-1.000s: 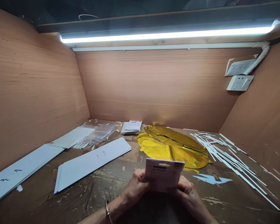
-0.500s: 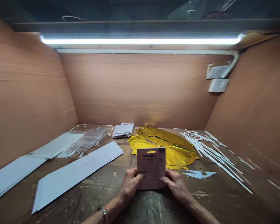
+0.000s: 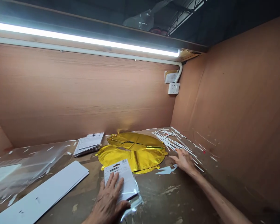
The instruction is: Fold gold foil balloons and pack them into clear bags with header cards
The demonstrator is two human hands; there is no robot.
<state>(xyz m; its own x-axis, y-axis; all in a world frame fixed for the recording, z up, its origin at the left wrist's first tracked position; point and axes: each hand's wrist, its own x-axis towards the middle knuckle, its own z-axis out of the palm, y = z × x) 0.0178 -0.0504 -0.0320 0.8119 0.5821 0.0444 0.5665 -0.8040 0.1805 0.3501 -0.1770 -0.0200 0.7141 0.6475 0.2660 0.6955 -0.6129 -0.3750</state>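
A white printed card in a clear plastic bag (image 3: 121, 180) lies flat on the worn wooden table (image 3: 168, 199). My left hand (image 3: 109, 199) rests flat on it, fingers spread, thumb at its near edge. My right hand (image 3: 184, 160) stretches out to the right with open fingers, its tips at the near end of a pile of several white straws (image 3: 171, 140). Between the hands lies a stack of flat gold foil balloons (image 3: 133, 151).
A stack of printed cards (image 3: 88, 143) sits left of the balloons. Long white card sheets (image 3: 44, 194) and clear plastic bags (image 3: 25, 161) lie at the left. Brown board walls enclose the table; a wall socket (image 3: 173, 88) hangs in the far right corner.
The card was held upright in both hands; now it lies on the table under my left hand. My right hand let go and reached right to the straws. The view swung right.
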